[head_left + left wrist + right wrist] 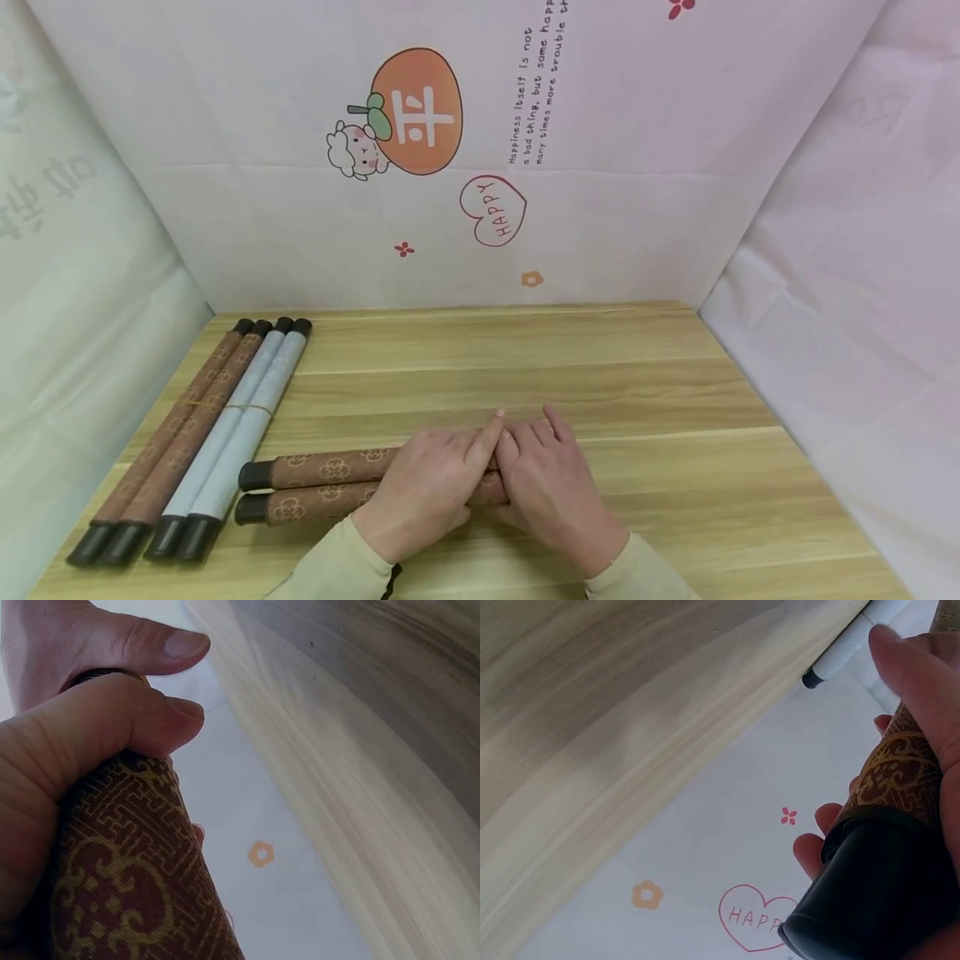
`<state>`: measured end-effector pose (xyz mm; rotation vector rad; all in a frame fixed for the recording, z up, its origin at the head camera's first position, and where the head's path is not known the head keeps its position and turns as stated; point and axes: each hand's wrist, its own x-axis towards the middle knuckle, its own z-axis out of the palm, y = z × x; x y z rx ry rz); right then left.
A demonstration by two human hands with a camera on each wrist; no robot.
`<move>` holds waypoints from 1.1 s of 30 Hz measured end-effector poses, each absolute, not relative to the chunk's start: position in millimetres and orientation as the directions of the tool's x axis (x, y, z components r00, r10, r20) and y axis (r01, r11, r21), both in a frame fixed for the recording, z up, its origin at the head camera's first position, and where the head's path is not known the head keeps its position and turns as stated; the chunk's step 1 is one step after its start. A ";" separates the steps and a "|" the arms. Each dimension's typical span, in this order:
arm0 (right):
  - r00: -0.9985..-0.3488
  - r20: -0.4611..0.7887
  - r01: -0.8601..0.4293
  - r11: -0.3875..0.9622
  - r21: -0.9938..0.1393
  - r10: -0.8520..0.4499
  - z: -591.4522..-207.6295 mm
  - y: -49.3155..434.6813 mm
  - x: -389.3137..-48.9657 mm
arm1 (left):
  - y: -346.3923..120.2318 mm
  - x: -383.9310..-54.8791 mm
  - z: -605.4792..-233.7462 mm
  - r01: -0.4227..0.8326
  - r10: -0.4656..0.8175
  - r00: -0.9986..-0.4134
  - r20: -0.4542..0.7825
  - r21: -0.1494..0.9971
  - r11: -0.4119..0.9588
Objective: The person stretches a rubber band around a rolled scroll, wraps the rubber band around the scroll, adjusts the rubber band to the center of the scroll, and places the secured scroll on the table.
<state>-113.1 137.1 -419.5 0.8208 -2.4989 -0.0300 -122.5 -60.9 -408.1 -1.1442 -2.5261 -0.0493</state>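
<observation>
Two brown scrolls with gold patterning lie side by side in front of me, the far scroll [330, 469] and the near scroll [322, 503], black caps at their left ends. My left hand [431, 487] grips them from above, its thumb bent over the cloth in the left wrist view. Close beside it, my right hand [551, 492] holds their right part. A black end cap [870, 885] shows by the right palm, fingertips curling round from behind. In the head view the hands cover the scrolls' right ends.
On the left of the wooden table [525, 358] lie two more brown scrolls [168, 446] and two pale blue scrolls [236, 442], with a thin band [258, 408] across them. White printed cloth [615, 225] rises behind the table and along both sides.
</observation>
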 end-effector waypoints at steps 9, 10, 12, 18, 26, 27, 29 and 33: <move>-0.699 0.461 -0.540 0.826 0.159 -0.546 -424.0 139.0 -113.9 | -60.8 -123.1 -411.3 0.740 0.719 -0.602 0.347 -0.097 0.666; -0.705 0.457 -0.537 0.829 0.155 -0.542 -424.8 139.8 -114.3 | -61.3 -123.4 -411.3 0.738 0.719 -0.604 0.344 -0.098 0.667; -0.718 0.448 -0.529 0.836 0.147 -0.533 -426.2 141.8 -115.5 | -63.6 -124.2 -410.7 0.734 0.717 -0.614 0.329 -0.096 0.673; -0.740 0.439 -0.514 0.849 0.120 -0.510 -425.9 149.2 -121.1 | -79.0 -128.2 -407.0 0.698 0.697 -0.679 0.231 -0.090 0.710; -0.795 0.355 -0.494 0.865 0.091 -0.491 -424.3 158.4 -126.5 | -107.5 -131.9 -408.4 0.645 0.649 -0.723 0.235 -0.105 0.757; -0.801 0.348 -0.491 0.867 0.086 -0.488 -424.1 159.4 -127.0 | -110.5 -132.2 -408.9 0.638 0.642 -0.729 0.239 -0.103 0.763; -0.808 0.337 -0.489 0.869 0.075 -0.484 -424.0 161.4 -127.7 | -116.4 -132.7 -410.0 0.623 0.627 -0.740 0.242 -0.102 0.775; -0.828 0.306 -0.478 0.877 0.050 -0.469 -422.8 165.1 -128.6 | -129.1 -132.5 -411.9 0.589 0.589 -0.773 0.236 -0.079 0.804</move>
